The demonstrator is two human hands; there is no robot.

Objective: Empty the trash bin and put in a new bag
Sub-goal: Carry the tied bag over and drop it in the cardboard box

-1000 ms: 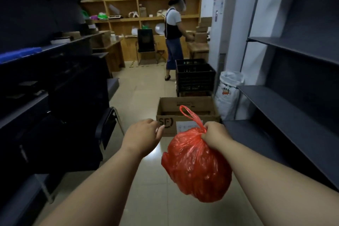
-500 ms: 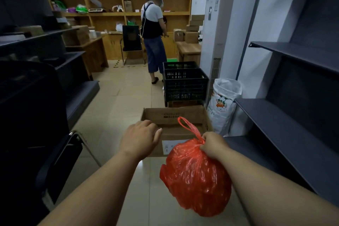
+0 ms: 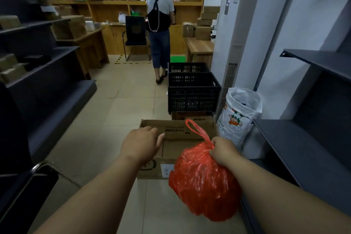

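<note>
A full red plastic trash bag [image 3: 204,184] hangs in the air in front of me, tied at the top with one handle loop sticking up. My right hand [image 3: 223,150] grips its gathered neck. My left hand [image 3: 141,143] is stretched out beside it at the same height, fingers loosely curled, holding nothing. Just beyond both hands an open cardboard box [image 3: 171,133] sits on the tiled floor. No trash bin is in view.
Black plastic crates [image 3: 192,93] stand behind the box, with a white printed sack [image 3: 237,118] to their right. Dark metal shelves [image 3: 303,148] line both sides of the aisle. A person [image 3: 160,30] stands at the far wooden shelving. A chair arm [image 3: 38,175] is at lower left.
I have walked forward down the aisle; the cardboard box and crates are closer. The bag still hangs from my right hand, and my left hand stays out in front, empty.
</note>
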